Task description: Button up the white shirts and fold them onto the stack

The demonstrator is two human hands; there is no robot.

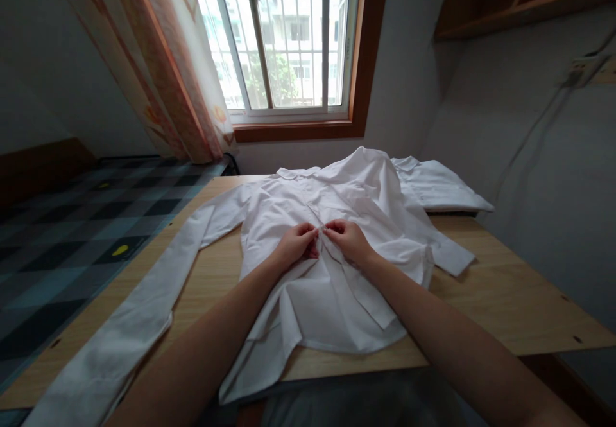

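A white long-sleeved shirt (274,212) lies spread on a wooden table, its collar toward the window and its hem toward me. One sleeve stretches down the left side to the near edge, and the other lies folded at the right. My left hand (299,244) pinches the shirt's front edge at the middle. Close beside it, fingertips nearly touching, my right hand (347,237) pinches the opposite front edge. Below both hands the front panels fall apart in loose folds. Any button between the fingers is too small to make out.
Folded white clothing (440,186) rests at the table's back right corner. The wooden table (510,286) borders a bed with a checked cover (120,221) on the left. Behind stand a curtain (178,80) and a barred window (289,42). A shelf (529,13) hangs upper right.
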